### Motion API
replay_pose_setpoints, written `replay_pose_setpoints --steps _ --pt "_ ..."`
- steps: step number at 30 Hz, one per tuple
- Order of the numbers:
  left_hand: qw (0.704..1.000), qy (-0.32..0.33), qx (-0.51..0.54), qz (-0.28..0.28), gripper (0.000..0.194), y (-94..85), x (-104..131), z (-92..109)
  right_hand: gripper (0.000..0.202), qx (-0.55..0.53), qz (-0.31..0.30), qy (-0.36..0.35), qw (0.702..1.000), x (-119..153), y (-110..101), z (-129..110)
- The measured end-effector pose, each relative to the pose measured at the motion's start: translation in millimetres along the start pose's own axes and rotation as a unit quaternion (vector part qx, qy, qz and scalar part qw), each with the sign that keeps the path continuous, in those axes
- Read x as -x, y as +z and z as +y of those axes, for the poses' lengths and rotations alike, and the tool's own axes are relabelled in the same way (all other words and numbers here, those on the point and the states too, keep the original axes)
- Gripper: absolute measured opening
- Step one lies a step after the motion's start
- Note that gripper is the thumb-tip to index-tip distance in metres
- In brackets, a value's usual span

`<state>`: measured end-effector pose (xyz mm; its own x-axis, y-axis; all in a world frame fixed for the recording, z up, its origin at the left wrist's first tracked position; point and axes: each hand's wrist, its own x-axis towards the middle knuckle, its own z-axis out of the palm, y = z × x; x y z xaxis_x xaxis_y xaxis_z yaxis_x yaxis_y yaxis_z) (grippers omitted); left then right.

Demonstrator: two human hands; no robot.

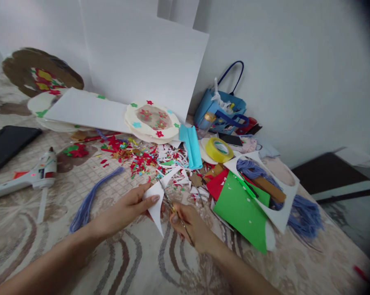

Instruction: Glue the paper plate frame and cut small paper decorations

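The reference landmark for all positions is the scrap heap (145, 162), a loose spread of red, white, yellow, green and blue paper clippings on the bench (151, 266), which carries a patterned cloth.

1. Left hand (137, 203): on the near side of the scrap heap, grasping. Through it I pinch the white paper piece (156, 214), thumb on the upper face. The paper is on the near edge of the scrap heap, with one pointed end directed toward me.

2. Right hand (191, 225): on the near side of the scrap heap, toward its right, fingers closed around a slim metal tool (172, 207). I read the tool as scissors, though the fingers and blur prevent a firm identification. Its tip meets the white paper piece.

3. Left of the scrap heap: I observe a glue gun (34, 177), a dark flat device (11, 145) farther out, and a blue yarn bundle (86, 207) on the near-left side.

4. Right of the scrap heap: a light blue folded item (191, 147) adjoins it; a yellow tape roll (214, 151), a red sheet (217, 184) and a green sheet (240, 205) follow outward.

5. Beyond the scrap heap: flower-decorated oval discs (171, 133) lie close behind it; a blue bag (203, 108) stands behind and to its right.
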<state>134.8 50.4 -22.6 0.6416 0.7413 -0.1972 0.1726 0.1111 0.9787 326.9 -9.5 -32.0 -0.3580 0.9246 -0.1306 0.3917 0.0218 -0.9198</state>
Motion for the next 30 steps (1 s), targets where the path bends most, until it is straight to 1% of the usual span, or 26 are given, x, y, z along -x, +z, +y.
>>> replay_pose_setpoints --steps 2,6,8,11,13,18,22,24,26,30 --pt "1.0 0.002 0.018 -0.005 0.031 0.1 0.2 0.2 0.051 -0.007 0.011 0.007 1.0 -0.5 2.3 2.7" --pt "1.0 0.006 0.021 -0.016 0.032 -2.4 0.8 0.7 0.049 -0.049 0.009 0.056 0.997 -0.9 4.7 6.8" --pt "1.0 0.006 0.002 -0.021 0.033 -4.3 1.3 1.6 0.05 -0.062 -0.008 0.048 0.997 -0.5 3.0 5.9" --pt "0.999 0.01 -0.03 -0.038 0.031 -6.2 2.2 4.0 0.051 -0.047 -0.034 -0.001 0.998 0.8 -1.6 0.9" --pt "0.998 0.017 -0.045 -0.05 0.031 -6.4 2.7 6.1 0.052 -0.035 -0.044 -0.016 0.998 1.8 -4.2 -2.5" --pt "0.995 0.015 -0.058 -0.076 0.034 -7.2 2.5 9.0 0.054 -0.005 -0.041 -0.003 0.999 2.5 -6.3 -5.6" --pt "0.994 0.019 -0.073 -0.077 0.034 -10.8 1.6 6.8 0.053 -0.009 -0.026 0.025 0.999 1.6 -5.0 -4.5" --pt "0.995 0.013 -0.061 -0.077 0.033 -12.1 1.2 5.0 0.052 -0.022 -0.02 0.038 0.999 1.0 -3.8 -2.7" --pt "0.997 -0.005 -0.024 -0.073 0.031 -12.2 0.6 3.3 0.051 -0.044 -0.014 0.054 0.997 0.3 -3.2 -0.3" --pt "0.995 -0.064 0.064 -0.033 0.028 -10.4 -1.4 0.8 0.052 -0.073 -0.017 0.068 0.995 -0.8 -7.1 1.9"
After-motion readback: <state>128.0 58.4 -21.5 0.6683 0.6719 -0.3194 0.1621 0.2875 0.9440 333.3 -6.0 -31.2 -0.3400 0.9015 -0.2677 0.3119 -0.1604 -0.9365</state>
